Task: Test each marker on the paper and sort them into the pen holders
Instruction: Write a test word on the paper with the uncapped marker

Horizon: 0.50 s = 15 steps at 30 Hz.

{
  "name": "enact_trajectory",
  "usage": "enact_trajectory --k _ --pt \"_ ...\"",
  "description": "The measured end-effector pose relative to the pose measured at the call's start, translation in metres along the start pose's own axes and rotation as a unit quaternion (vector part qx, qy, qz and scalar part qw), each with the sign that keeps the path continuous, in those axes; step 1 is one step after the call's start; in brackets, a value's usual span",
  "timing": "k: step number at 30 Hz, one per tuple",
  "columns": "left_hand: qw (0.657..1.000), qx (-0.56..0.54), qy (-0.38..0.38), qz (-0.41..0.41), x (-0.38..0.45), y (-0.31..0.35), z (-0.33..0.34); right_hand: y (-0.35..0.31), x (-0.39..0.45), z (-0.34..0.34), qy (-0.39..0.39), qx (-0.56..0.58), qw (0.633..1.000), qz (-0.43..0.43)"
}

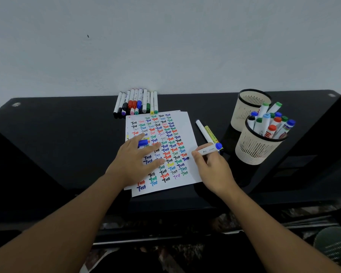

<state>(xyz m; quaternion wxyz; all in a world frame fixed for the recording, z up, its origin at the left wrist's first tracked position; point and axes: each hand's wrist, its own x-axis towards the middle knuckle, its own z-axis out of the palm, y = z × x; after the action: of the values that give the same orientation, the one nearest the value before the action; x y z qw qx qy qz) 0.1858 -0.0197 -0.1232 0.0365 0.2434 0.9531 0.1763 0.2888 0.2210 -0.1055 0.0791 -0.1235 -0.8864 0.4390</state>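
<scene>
A white paper [185, 123] covered with coloured "Test" words lies on the black table. My left hand [138, 160] presses flat on it, and a blue cap [143, 143] sticks out between its fingers. My right hand [213, 170] grips a white marker with a blue end [210, 149], its tip at the paper's right edge beside a dark blue "Test". Several unsorted markers [136, 102] lie in a row at the back of the table. The nearer cream pen holder [254, 148] contains several markers. The farther pen holder [246, 107] looks empty.
A white marker [202, 130] and a yellow marker [211, 133] lie on the table [67, 134] right of the paper. A light wall rises straight behind the table. Dark furniture stands at the right edge.
</scene>
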Motion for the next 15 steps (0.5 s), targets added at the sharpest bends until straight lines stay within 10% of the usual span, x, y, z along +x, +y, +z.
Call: enact_trajectory --k 15 --pt "0.987 -0.031 0.149 -0.049 0.005 -0.012 0.009 0.002 0.008 -0.003 -0.078 0.074 0.994 -0.038"
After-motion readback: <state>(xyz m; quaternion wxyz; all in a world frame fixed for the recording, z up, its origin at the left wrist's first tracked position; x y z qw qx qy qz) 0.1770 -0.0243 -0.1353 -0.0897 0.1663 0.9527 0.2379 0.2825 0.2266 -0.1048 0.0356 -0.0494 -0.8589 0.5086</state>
